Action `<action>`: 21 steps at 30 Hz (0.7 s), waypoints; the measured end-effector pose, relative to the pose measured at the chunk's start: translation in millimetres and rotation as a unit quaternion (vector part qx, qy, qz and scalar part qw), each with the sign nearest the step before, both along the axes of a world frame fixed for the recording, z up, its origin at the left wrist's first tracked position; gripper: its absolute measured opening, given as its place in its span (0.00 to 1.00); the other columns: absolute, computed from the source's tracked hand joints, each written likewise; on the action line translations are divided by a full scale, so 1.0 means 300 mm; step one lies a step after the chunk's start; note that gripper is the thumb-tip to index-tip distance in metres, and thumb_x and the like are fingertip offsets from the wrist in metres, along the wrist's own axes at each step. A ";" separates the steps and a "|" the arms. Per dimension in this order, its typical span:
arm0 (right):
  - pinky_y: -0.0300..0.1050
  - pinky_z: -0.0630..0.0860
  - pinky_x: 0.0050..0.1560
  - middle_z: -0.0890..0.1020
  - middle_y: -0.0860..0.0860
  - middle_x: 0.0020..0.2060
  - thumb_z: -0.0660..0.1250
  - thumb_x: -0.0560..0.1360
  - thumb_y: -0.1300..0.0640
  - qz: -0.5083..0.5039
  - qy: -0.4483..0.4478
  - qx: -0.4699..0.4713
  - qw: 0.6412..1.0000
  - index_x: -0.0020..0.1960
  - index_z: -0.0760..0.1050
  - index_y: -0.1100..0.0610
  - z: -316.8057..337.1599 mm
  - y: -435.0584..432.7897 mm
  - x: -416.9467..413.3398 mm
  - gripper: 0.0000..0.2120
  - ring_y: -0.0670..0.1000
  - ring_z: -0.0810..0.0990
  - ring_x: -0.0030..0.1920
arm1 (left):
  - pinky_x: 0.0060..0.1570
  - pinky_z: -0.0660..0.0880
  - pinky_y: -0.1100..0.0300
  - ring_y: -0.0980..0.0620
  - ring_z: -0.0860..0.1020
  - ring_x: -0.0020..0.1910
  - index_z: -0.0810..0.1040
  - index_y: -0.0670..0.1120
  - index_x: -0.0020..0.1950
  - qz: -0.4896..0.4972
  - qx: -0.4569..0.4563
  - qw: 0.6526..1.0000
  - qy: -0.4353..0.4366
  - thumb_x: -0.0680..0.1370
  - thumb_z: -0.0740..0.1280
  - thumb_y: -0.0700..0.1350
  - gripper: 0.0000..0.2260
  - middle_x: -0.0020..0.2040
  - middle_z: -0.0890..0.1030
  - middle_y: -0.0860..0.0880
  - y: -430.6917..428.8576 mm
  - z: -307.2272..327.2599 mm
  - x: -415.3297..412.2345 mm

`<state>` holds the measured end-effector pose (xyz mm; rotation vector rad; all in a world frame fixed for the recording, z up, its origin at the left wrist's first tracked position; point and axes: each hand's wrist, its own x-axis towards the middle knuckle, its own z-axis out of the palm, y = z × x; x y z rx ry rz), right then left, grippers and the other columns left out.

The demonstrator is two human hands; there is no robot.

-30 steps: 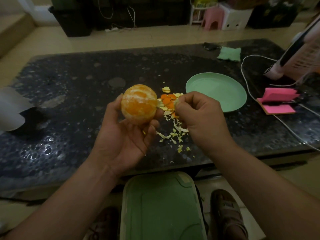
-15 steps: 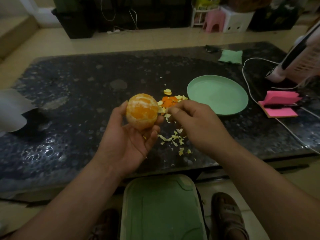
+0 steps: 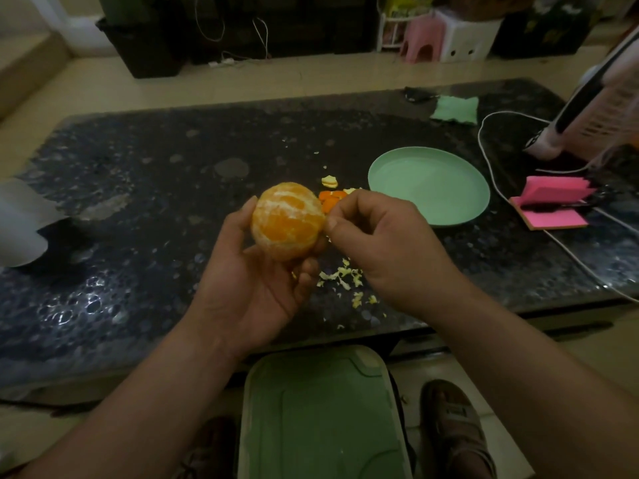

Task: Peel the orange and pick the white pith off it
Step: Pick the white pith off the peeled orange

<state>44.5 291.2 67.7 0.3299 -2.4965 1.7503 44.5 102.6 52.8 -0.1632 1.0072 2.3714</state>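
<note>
Left hand (image 3: 256,281) cups orange (image 3: 287,224), fingers curled round it. Right hand (image 3: 380,243) pinches pith (image 3: 288,207) at right edge. Risk: nail digs in, segment skin tears, juice drips onto worktop (image 3: 155,188).

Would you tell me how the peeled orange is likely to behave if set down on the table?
Round and stripped of peel, the orange would probably roll on the flat table unless put on the plate. Its bare segments look soft, so a hard squeeze may burst them. The left hand cups it, so it seems light.
</note>
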 end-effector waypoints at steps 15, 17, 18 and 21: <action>0.50 0.78 0.40 0.79 0.46 0.35 0.69 0.81 0.44 -0.107 0.004 0.349 0.931 0.43 0.73 0.49 -0.112 0.040 -0.063 0.12 0.48 0.78 0.37 | 0.32 0.76 0.63 0.52 0.77 0.36 0.80 0.41 0.65 0.018 -0.015 1.000 -0.016 0.82 0.60 0.67 0.31 0.47 0.82 0.43 -0.006 0.004 0.000; 0.49 0.77 0.41 0.80 0.45 0.38 0.68 0.81 0.43 -0.112 0.013 0.379 0.919 0.46 0.76 0.48 -0.101 0.040 -0.055 0.10 0.48 0.79 0.40 | 0.32 0.77 0.62 0.51 0.77 0.36 0.81 0.41 0.65 0.022 -0.029 0.999 -0.012 0.81 0.61 0.67 0.31 0.47 0.82 0.42 -0.008 0.004 0.000; 0.50 0.78 0.44 0.82 0.44 0.43 0.68 0.81 0.46 -0.109 0.016 0.376 0.920 0.50 0.78 0.46 -0.093 0.041 -0.053 0.05 0.48 0.80 0.44 | 0.31 0.77 0.62 0.51 0.78 0.36 0.81 0.41 0.64 0.024 -0.037 0.999 -0.010 0.81 0.61 0.67 0.31 0.47 0.83 0.41 -0.007 0.003 -0.001; 0.50 0.79 0.46 0.81 0.43 0.43 0.69 0.81 0.47 -0.115 0.037 0.306 0.944 0.50 0.79 0.46 -0.069 0.039 -0.044 0.03 0.45 0.79 0.44 | 0.32 0.78 0.62 0.50 0.78 0.37 0.81 0.40 0.65 0.029 -0.060 0.998 -0.003 0.81 0.61 0.66 0.30 0.47 0.83 0.40 -0.008 0.001 -0.006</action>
